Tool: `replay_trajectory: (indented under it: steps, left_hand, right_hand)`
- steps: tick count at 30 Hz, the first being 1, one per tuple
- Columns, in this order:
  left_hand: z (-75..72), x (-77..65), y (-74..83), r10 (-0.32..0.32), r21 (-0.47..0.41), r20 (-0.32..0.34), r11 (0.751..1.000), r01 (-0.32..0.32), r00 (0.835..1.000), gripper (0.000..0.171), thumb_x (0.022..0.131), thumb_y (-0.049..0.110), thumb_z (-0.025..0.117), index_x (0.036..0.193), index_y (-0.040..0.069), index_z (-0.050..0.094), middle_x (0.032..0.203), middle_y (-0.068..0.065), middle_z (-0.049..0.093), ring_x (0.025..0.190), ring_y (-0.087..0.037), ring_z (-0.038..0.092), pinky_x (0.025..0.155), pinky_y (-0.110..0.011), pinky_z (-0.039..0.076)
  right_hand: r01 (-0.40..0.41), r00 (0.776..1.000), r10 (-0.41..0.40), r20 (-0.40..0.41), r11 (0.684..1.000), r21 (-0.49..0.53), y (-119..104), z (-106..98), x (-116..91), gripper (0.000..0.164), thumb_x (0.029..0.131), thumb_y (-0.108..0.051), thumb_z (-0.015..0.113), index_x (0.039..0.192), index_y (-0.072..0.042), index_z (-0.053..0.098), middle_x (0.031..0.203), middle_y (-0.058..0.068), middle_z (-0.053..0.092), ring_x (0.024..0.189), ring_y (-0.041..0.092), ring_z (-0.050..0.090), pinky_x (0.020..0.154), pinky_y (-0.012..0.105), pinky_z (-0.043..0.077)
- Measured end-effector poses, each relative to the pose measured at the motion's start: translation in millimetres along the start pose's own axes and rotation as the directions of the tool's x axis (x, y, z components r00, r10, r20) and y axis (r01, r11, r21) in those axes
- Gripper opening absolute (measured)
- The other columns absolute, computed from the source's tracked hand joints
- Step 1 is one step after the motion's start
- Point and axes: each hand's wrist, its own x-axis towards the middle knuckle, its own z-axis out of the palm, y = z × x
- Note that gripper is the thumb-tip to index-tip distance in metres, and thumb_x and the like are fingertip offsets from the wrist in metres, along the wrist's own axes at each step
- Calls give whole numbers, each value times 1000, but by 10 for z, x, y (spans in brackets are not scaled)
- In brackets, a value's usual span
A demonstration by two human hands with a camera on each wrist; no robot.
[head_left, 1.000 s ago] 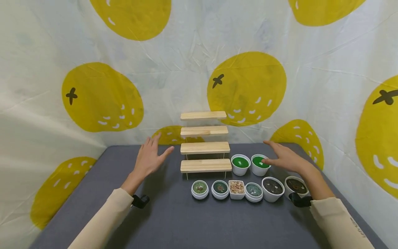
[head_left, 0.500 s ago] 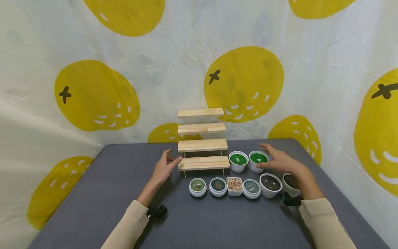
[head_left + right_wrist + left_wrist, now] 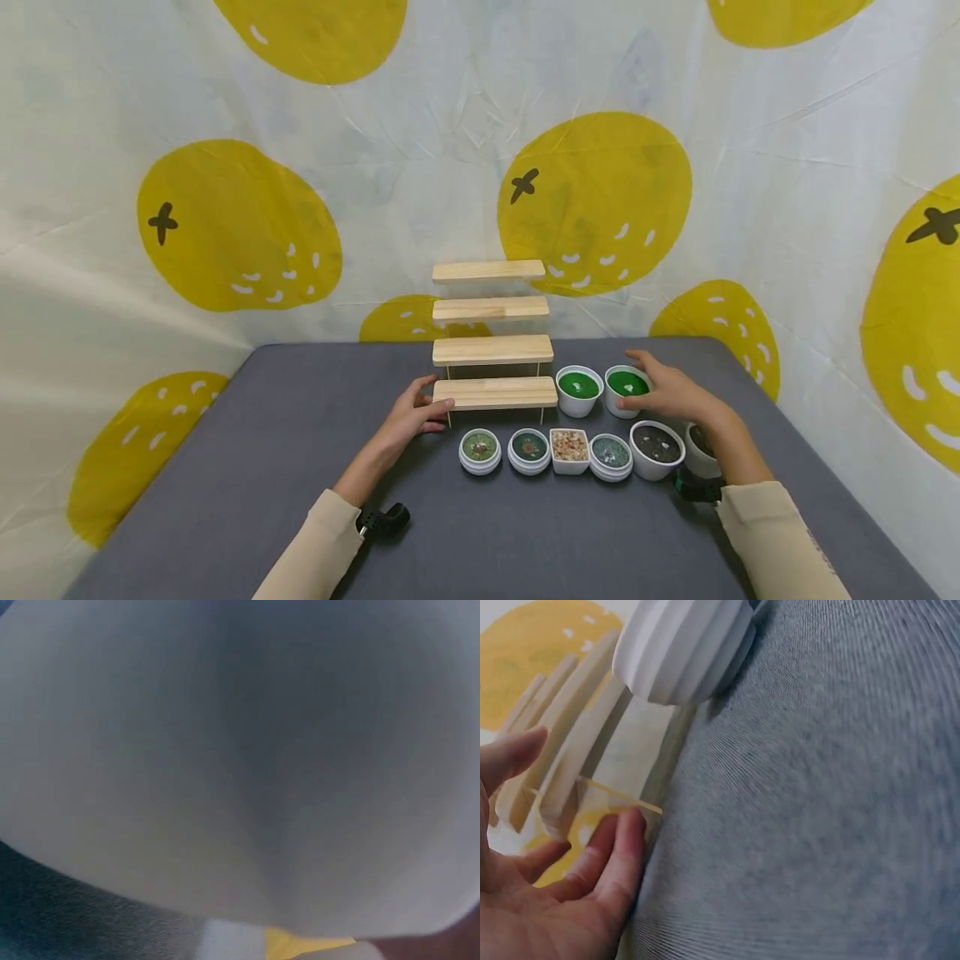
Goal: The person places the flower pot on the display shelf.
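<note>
In the head view my left hand (image 3: 402,423) is at the left end of the lowest plank (image 3: 495,393) of a wooden tiered stand (image 3: 492,350). The left wrist view shows its thumb (image 3: 521,754) raised apart from the planks, with the other fingers (image 3: 622,855) extended near a thin leg (image 3: 622,796). My right hand (image 3: 672,393) spans a round white cup (image 3: 619,408) with a glossy green filling, thumb at the near rim and fingers toward the far side. I cannot tell whether it grips the cup. A pale blurred surface (image 3: 247,787) fills most of the right wrist view.
A second green-filled cup (image 3: 577,407) stands beside the stand. In front is a row of small white pots: green-topped (image 3: 480,468), dark green (image 3: 529,468), a square dish of chips (image 3: 570,467), grey-green (image 3: 611,475) and dark-filled (image 3: 656,471). A patterned cloth (image 3: 420,167) hangs behind the table.
My left hand has moved right and down to the lowest plank's end. My right hand has come in from the right, lower around the green-filled cup, staying there over the last half second.
</note>
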Motion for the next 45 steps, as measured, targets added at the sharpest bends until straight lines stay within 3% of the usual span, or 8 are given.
replay_trajectory:
  steps: [8,22,29,35,45]
  left_hand:
    - [-68,29,-103,17,-60,79,998,-12,997,88,91,18,79,162,7,27,109,-12,70,91,-17,70,79,-28,62]
    - [-135,27,-165,59,-108,147,993,-43,987,85,92,9,77,161,6,29,96,-1,70,86,-14,69,78,-26,62]
    - [-125,21,-167,52,-119,131,992,-37,990,81,94,9,76,161,6,30,95,-2,72,84,-14,69,75,-26,62]
    - [-125,18,-212,38,-116,112,993,-24,993,77,96,11,74,160,8,32,98,-4,70,83,-15,69,75,-26,62]
    - [-119,34,-198,64,-104,96,993,-54,993,72,98,13,73,160,15,36,106,-10,64,83,-17,69,75,-27,63]
  right_hand:
    - [-4,1000,4,-21,1000,4,52,50,-11,99,89,-40,81,158,3,25,153,40,40,129,54,53,99,65,49]
    - [-15,999,15,-31,1000,2,91,55,6,97,86,-35,84,157,3,28,148,39,46,121,48,59,95,60,52]
    - [-27,999,27,-16,1000,13,112,72,11,89,87,-34,83,152,2,35,134,31,59,107,37,63,86,51,54]
    - [-3,1000,3,-29,1000,15,152,101,7,86,87,-33,83,150,4,38,132,31,60,106,36,64,85,48,54]
    - [33,996,-30,-89,999,32,117,16,0,83,90,-33,81,150,5,40,136,32,58,114,42,61,91,56,53]
